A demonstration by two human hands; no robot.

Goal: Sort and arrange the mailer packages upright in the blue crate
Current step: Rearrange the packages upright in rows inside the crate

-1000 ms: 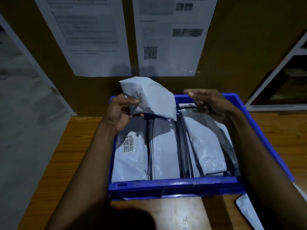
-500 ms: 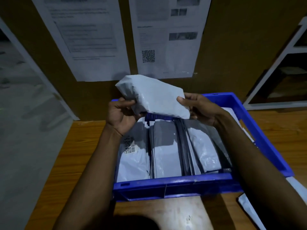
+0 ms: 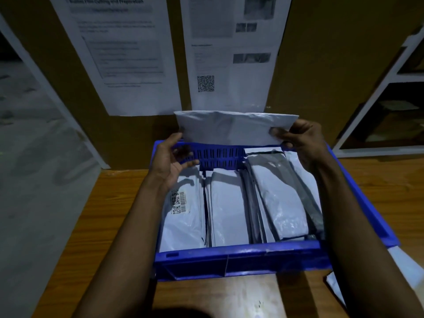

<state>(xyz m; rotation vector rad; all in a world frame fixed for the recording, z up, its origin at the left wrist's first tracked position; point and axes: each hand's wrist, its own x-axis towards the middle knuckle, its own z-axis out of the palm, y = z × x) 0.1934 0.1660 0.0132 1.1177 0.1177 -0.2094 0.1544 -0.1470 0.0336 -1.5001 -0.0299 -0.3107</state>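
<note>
The blue crate point(image 3: 238, 253) stands on the wooden table and holds several white and grey mailers on edge. One at the left carries a barcode label point(image 3: 179, 200). Over the crate's far wall I hold a white mailer point(image 3: 229, 127) stretched out sideways. My right hand point(image 3: 300, 143) pinches its right end. My left hand point(image 3: 169, 161) is at its lower left corner, thumb tip against the edge, the other fingers loosely curled below with nothing in them.
Another white mailer point(image 3: 408, 276) lies on the table point(image 3: 114, 203) right of the crate. Printed sheets point(image 3: 128, 53) hang on the brown board behind. A white shelf unit point(image 3: 390, 88) stands at the far right. Grey floor lies to the left.
The crumpled mailer has been pulled out flat and wide between both hands and turned sideways. My right hand slid out to its right end; my left hand loosened its grip.
</note>
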